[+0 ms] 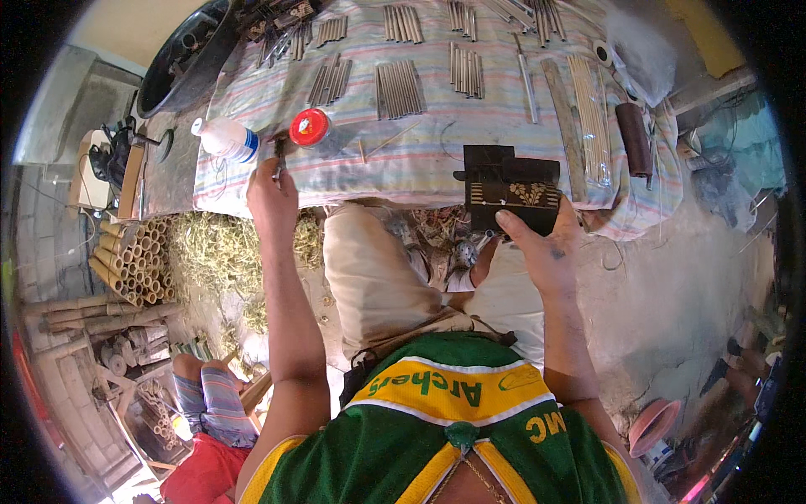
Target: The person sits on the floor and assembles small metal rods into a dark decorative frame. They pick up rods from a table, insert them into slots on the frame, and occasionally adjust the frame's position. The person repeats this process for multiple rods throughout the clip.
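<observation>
My right hand (551,244) grips a flat black piece (512,189) by its lower right corner, with the thumb on its face. Its outline is stepped, and tan floral decoration and a row of short pale strips show on it. My left hand (273,193) is closed around a small dark tool (280,147), whose kind I cannot make out. That tool's tip lies between a white bottle (225,139) with a blue band and a jar with a red lid (309,128). Thin pale sticks (390,141) lie on the cloth between my hands.
Bundles of slim tubes (400,91) lie in rows on the striped tablecloth (336,181). At right are long thin sticks (589,118) and a dark brown cylinder (632,139). A black basin (186,55) stands far left. Cut bamboo (134,260) is stacked below; someone in red (206,470) sits lower left.
</observation>
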The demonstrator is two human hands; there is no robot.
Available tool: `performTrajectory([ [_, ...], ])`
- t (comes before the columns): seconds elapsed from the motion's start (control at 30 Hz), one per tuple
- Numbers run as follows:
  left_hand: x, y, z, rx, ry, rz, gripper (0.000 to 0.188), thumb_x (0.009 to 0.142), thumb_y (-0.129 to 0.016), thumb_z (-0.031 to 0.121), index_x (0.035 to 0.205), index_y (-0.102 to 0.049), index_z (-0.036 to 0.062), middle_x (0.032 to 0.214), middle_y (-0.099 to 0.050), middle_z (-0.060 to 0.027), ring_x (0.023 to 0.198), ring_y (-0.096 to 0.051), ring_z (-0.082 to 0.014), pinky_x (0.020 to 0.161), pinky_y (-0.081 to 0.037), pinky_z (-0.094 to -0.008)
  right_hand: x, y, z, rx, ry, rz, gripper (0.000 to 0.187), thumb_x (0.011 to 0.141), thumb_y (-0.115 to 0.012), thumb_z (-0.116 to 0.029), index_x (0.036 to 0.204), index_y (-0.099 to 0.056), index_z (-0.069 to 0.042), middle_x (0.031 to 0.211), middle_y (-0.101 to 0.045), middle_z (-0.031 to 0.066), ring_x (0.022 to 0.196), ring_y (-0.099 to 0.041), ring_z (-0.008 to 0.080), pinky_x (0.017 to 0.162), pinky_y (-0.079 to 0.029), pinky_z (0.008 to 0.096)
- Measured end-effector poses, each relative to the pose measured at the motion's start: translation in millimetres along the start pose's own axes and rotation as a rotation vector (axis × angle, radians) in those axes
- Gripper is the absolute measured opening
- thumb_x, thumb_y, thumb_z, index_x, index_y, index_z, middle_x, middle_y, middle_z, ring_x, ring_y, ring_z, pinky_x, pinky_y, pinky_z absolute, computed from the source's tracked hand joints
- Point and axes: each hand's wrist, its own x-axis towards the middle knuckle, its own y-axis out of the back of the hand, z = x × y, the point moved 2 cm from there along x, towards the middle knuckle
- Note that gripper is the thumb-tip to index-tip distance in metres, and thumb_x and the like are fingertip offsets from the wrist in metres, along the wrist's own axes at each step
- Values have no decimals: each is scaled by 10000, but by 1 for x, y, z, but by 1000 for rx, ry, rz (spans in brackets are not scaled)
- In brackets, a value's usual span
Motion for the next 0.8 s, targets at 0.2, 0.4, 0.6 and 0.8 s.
performTrajectory([
  [0.2, 4, -32, -62, 279, 169, -176, 247, 810, -571, 174, 934, -565, -39, 964, -594, -316, 935, -580, -462, 818, -461, -521, 1, -6, -2, -35, 47, -30, 361, 777, -740, 15, 1089, -558, 5, 997, -668, 71, 857, -635, 121, 772, -533, 274],
  [0.4, -18, 9, -17, -477, 325, 8, 271, 943, -521, 192, 1062, -589, -41, 788, -611, -83, 676, -537, -191, 633, -442, -343, 5, 0, 0, 65, 115, -23, 373, 778, -732, 28, 1101, -548, 6, 987, -665, 67, 876, -637, 127, 776, -542, 278],
  [0.6, -119, 26, 126, -679, -24, -578, 252, 924, -592, 148, 1115, -571, -15, 757, -620, -158, 659, -622, -256, 614, -486, -358, 7, -10, 3, 153, 54, -81, 365, 783, -724, 33, 1103, -549, 10, 985, -674, 77, 871, -651, 136, 758, -539, 259],
  [0.8, -113, 35, 163, -652, -245, -500, 218, 914, -601, 130, 1051, -564, -36, 736, -599, -186, 632, -612, -337, 542, -466, -387, 4, -6, 0, 70, 101, -76, 353, 788, -717, 42, 1100, -553, 11, 988, -669, 66, 873, -642, 121, 769, -533, 254],
])
